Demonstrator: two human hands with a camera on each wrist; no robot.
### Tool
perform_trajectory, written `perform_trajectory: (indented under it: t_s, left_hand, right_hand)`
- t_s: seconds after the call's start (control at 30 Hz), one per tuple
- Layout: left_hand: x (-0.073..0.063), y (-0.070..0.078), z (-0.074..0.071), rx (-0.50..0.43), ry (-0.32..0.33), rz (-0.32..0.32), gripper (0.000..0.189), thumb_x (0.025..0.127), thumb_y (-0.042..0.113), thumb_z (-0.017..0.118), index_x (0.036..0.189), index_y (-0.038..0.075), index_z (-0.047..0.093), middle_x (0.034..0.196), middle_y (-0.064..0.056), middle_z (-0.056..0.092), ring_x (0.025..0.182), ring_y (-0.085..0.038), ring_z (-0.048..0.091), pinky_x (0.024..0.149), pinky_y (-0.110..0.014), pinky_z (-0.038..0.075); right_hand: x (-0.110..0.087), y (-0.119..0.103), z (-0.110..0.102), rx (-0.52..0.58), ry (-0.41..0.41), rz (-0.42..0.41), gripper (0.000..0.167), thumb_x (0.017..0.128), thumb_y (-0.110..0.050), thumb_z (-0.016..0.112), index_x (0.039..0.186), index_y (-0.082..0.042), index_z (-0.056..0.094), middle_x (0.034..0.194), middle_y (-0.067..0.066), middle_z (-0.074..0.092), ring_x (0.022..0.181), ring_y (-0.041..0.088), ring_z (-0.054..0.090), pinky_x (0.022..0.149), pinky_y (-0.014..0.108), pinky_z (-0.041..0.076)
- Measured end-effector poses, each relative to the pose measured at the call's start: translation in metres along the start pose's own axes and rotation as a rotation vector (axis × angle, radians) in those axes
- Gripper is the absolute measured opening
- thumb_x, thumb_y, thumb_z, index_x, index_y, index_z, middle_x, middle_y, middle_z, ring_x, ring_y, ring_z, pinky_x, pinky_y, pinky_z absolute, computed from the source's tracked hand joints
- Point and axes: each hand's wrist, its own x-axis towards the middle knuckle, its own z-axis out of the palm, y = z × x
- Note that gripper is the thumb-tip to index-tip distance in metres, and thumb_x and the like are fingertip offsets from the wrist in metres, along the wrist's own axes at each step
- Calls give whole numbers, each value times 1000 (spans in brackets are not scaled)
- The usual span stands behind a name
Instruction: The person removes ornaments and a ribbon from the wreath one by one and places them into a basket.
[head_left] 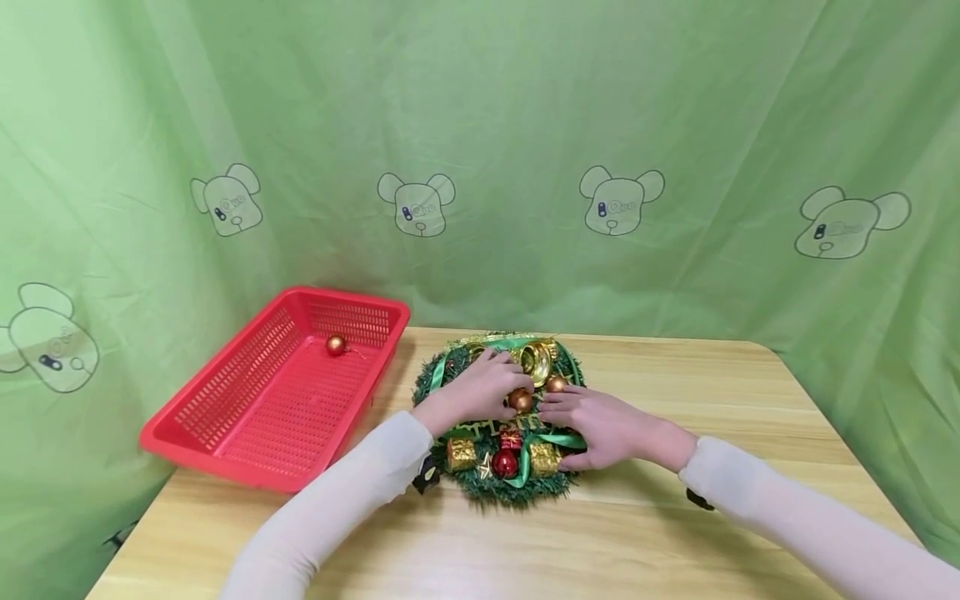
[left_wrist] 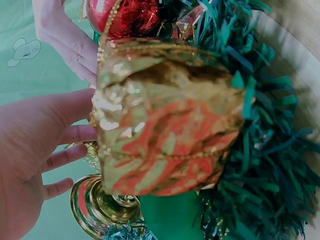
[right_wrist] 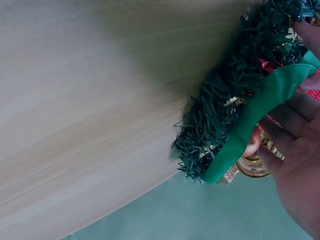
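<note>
A green tinsel Christmas wreath (head_left: 504, 497) lies on the table, decked with gold gift boxes (head_left: 461, 454), a red ball (head_left: 505, 463), gold bells (head_left: 536, 360) and green ribbon (right_wrist: 250, 120). My left hand (head_left: 487, 387) reaches over its middle, with a copper-coloured ball ornament (head_left: 521, 401) between thumb and forefinger. In the left wrist view a gold box (left_wrist: 165, 120) hides those fingertips. My right hand (head_left: 600, 427) rests at the wreath's right side with its fingers extended. Another copper-coloured ball (head_left: 556, 383) sits just beyond those fingers.
A red plastic basket (head_left: 345, 417) stands on the left of the wooden table (head_left: 675, 533), with one copper-coloured ball (head_left: 336, 344) inside. A green curtain (head_left: 517, 100) printed with bear heads hangs behind and at both sides.
</note>
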Motion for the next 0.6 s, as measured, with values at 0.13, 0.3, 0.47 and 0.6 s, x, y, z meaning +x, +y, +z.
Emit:
perform_trajectory:
  t_s: [0.13,0.3,0.47,0.6]
  left_hand:
    - [1,0,0,1,0,6,35,86,33,80,119,26,71,119,6,71,117,-19,58,109,-47,43]
    - [1,-1,1,-6,4,3,33,87,32,79,118,25,71,117,6,72,117,-18,58,108,-47,43]
    - [1,0,0,-6,18,11,32,85,31,79,116,25,71,115,7,72,115,-18,58,106,-46,43]
    - [1,2,-1,-4,29,14,32,85,31,79,115,25,71,116,7,72,116,-18,58,107,-45,42]
  right_hand:
    - [0,1,-1,-1,8,-14,72,88,-55,69,134,0,63,138,17,64,136,41,54,115,57,38]
    - [1,2,-1,7,5,-20,73,87,-54,70,135,0,63,139,17,64,136,41,53,115,58,38]
    - [1,2,-1,22,-4,-10,72,86,-53,72,135,0,63,139,16,64,136,41,53,115,58,38]
    - [-1,1,-1,20,-6,-9,72,86,-53,72,134,0,64,138,16,64,135,41,54,115,57,39]
